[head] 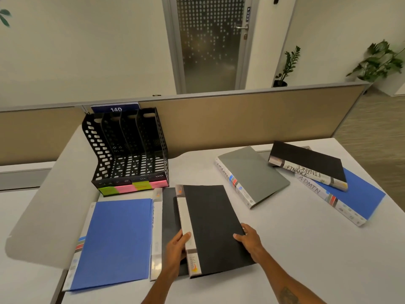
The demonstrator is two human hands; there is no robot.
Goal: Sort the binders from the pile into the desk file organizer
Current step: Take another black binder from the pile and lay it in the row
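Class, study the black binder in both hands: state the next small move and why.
Probably lift the black binder off the dark binder beneath and tip it upright: the left hand and right hand hold its edges, and the organizer stands empty.

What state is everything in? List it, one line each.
Black perforated plastic file organizer: upright, slots empty.
Near black binder: closed, overlapping a second black binder.
Left hand: grips its spine.
Right hand: holds its right edge.
Left blue binder: closed, flat.
Grey ADMIN binder: closed, flat.
Black FINANCE binder: lying across right blue binder.
Frosted glass door: shut.
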